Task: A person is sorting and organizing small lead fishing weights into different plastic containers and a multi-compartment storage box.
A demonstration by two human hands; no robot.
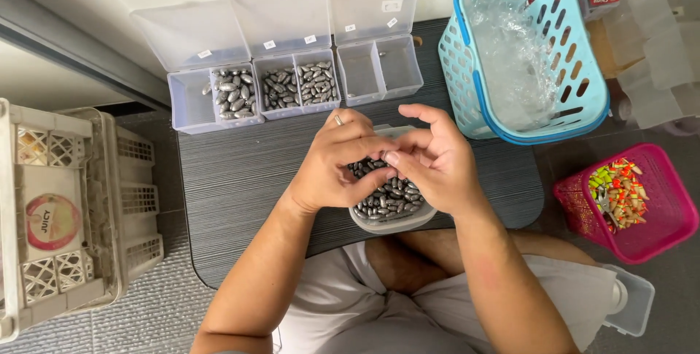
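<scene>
Both my hands meet over a clear plastic tub point(390, 223) filled with small grey oval metal weights point(394, 201). My left hand point(339, 161), with a ring on one finger, curls its fingers over the tub. My right hand point(434, 157) pinches its fingertips against the left hand's fingertips, seemingly on one small weight; the piece itself is too small to make out. The tub sits at the near edge of a low dark grey table point(233, 193), just above my lap.
Three clear hinged compartment boxes point(292, 84) stand open at the table's far edge, some cells holding grey weights. A blue basket point(474, 91) with clear plastic bags is at right, a pink basket point(656, 223) of colourful small pieces further right, a beige crate point(73, 208) at left.
</scene>
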